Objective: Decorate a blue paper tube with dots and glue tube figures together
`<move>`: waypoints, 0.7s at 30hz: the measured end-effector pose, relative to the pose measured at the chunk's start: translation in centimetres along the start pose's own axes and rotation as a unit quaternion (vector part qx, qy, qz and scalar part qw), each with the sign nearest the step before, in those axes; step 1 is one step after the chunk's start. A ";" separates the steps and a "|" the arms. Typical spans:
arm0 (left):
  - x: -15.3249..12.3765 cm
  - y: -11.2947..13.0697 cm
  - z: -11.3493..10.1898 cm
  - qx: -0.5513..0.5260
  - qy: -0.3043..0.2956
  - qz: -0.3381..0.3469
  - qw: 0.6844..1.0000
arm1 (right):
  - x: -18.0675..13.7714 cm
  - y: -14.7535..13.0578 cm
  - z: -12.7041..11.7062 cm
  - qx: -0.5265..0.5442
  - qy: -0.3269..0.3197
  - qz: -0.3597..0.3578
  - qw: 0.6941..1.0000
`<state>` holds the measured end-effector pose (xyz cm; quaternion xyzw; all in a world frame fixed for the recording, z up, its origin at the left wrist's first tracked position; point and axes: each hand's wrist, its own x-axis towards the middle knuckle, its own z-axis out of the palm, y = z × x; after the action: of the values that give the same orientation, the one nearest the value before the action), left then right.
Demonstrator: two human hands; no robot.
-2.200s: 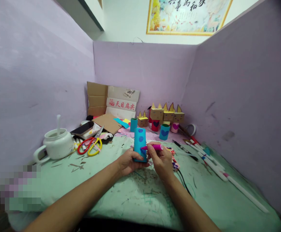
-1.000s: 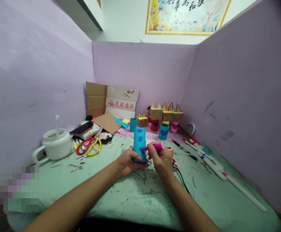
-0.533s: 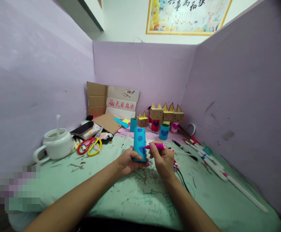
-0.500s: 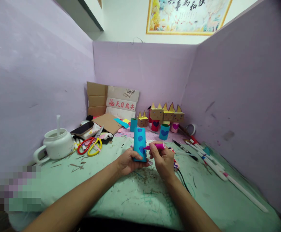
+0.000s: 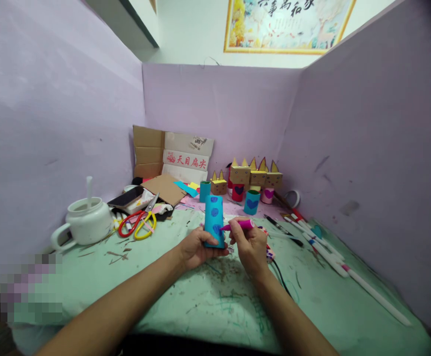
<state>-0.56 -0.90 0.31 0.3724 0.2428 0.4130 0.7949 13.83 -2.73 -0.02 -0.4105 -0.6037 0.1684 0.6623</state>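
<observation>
Upright on the table, the tube has its long axis vertical, its foot clasped by the left hand. Just right, the right hand pinches a marker lying level, tip leftward against the tube.

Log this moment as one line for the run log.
left hand: holds blue tube upright | right hand: pink marker, tip at tube | nearby: scissors, white pot
</observation>
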 end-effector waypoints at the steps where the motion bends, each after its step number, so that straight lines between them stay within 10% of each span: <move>1: 0.0 0.0 0.0 0.000 -0.002 0.001 1.000 | 0.0 0.0 0.0 0.000 0.004 0.000 1.000; 21: 0.1 0.0 0.1 0.001 0.007 -0.007 1.000 | -0.1 -0.1 0.0 0.000 -0.031 -0.009 0.999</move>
<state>-0.43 -0.86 0.38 0.3687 0.2513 0.4096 0.7957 13.78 -2.91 -0.01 -0.3995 -0.6276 0.1756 0.6447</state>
